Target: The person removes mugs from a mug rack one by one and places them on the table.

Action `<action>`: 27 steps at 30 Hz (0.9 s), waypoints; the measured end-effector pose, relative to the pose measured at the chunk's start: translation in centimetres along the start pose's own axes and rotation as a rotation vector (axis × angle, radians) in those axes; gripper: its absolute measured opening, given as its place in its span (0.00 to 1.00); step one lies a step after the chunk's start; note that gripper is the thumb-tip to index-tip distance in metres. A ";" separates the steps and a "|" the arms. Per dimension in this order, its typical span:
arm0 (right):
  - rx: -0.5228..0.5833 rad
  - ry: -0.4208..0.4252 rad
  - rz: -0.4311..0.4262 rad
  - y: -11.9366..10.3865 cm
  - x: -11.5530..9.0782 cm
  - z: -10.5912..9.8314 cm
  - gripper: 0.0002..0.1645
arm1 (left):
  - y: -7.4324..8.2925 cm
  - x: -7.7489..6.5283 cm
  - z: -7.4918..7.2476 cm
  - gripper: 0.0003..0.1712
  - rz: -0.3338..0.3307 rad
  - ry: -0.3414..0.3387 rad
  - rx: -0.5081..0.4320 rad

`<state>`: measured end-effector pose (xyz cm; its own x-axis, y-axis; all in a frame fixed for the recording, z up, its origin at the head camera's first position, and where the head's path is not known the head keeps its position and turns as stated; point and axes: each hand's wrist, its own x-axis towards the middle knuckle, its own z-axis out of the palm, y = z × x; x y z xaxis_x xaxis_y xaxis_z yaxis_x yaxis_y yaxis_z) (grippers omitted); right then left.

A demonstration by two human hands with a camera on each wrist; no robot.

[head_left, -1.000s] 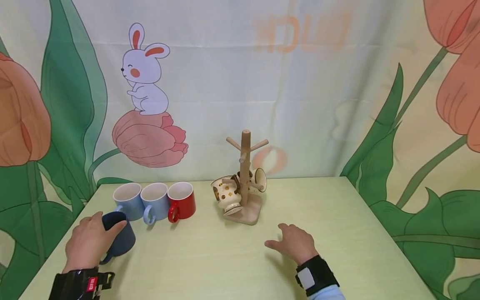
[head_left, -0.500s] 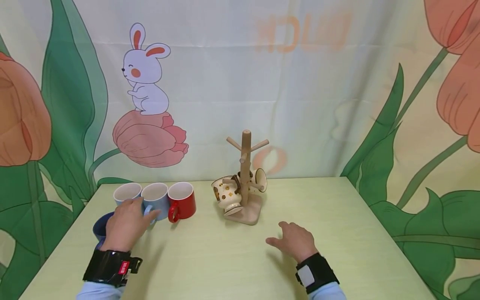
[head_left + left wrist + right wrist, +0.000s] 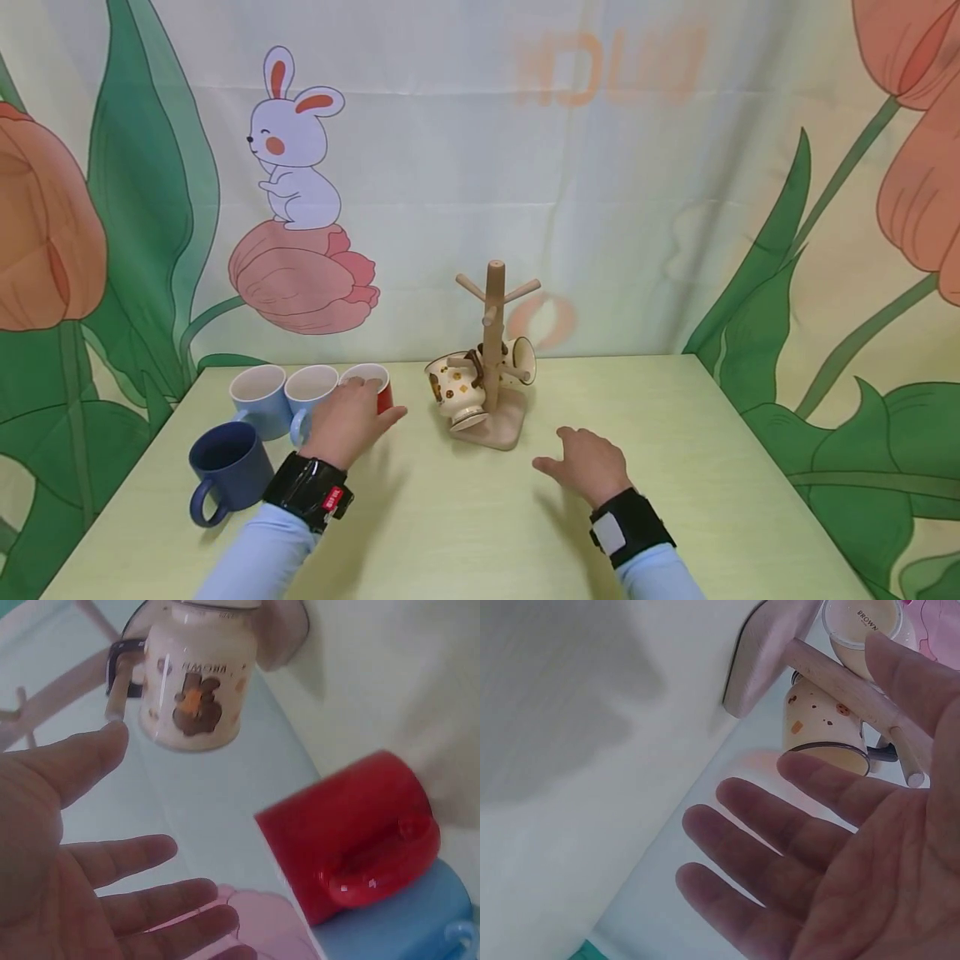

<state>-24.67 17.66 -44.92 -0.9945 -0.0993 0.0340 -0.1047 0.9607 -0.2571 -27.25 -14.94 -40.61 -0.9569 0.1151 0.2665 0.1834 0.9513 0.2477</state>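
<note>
My left hand [image 3: 347, 423] hovers with spread fingers in front of the red mug [image 3: 386, 398], partly hiding it in the head view. In the left wrist view that red mug [image 3: 352, 832] stands apart from my fingertips. Two light blue mugs [image 3: 267, 414] stand in a row to its left. Nearer the front left is the dark blue mug [image 3: 243, 475], upright, its handle toward me. A wooden mug tree [image 3: 494, 333] carries two cream patterned mugs [image 3: 454, 392] on its lower pegs. My right hand [image 3: 588, 468] holds nothing, fingers extended, in front of the tree's right side.
The pale green table [image 3: 712, 467] ends at a printed curtain [image 3: 615, 208] at the back. Several upper pegs [image 3: 522, 290] of the mug tree stick out bare.
My left hand has let go of the dark blue mug at the left and moved right to the red mug. The right hand stays almost where it was.
</note>
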 end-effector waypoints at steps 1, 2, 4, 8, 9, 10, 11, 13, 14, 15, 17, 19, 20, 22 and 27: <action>-0.002 0.007 -0.004 -0.1 0.1 -0.1 0.39 | 0.3 0.3 0.2 0.28 0.009 -0.002 0.002; -0.003 0.012 -0.008 -0.2 0.3 -0.3 0.39 | 0.7 0.5 0.4 0.28 0.012 -0.011 0.005; -0.004 0.029 -0.017 -0.5 0.6 -0.5 0.39 | 1.4 1.1 0.8 0.29 0.015 -0.033 0.003; -0.014 0.083 -0.034 -1.0 1.5 -0.8 0.38 | 2.8 2.5 1.4 0.32 0.040 -0.040 0.010; -0.016 0.100 -0.038 -1.2 1.8 -0.9 0.38 | 3.1 2.9 1.5 0.32 0.046 -0.038 0.008; -0.017 0.114 -0.040 -1.3 2.1 -1.0 0.39 | 3.4 3.4 1.6 0.31 0.049 -0.036 0.007; -0.018 0.130 -0.044 -1.6 2.3 -1.2 0.39 | 3.6 3.8 1.6 0.31 0.052 -0.033 0.007; -0.014 0.163 -0.053 -2.0 2.9 -1.4 0.40 | 4.1 4.6 1.8 0.29 0.062 -0.026 0.005; -0.010 0.177 -0.058 -2.2 3.2 -1.6 0.41 | 4.3 5.0 1.9 0.29 0.065 -0.022 0.002; -0.008 0.186 -0.063 -2.5 3.4 -1.7 0.41 | 4.5 5.3 1.9 0.29 0.071 -0.019 0.001; -0.005 0.202 -0.077 -2.9 4.0 -1.9 0.42 | 5.0 5.8 2.1 0.28 0.090 -0.009 0.005; -0.006 0.210 -0.093 -3.3 4.5 -2.1 0.40 | 5.5 6.1 2.3 0.26 0.110 -0.001 0.011; -0.006 0.211 -0.099 -3.4 4.8 -2.1 0.39 | 5.7 6.3 2.4 0.25 0.122 0.002 0.018; -0.009 0.219 -0.108 -3.7 5.4 -2.1 0.35 | 6.1 6.6 2.6 0.23 0.145 0.009 0.041; -0.042 0.272 -0.121 -4.0 6.5 -2.0 0.22 | 6.7 7.1 2.8 0.18 0.163 0.000 0.090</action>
<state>-30.68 13.69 -41.72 -0.9358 -0.1460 0.3208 -0.2162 0.9566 -0.1953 -33.47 -6.91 -39.64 -0.9161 0.2703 0.2963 0.3157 0.9416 0.1171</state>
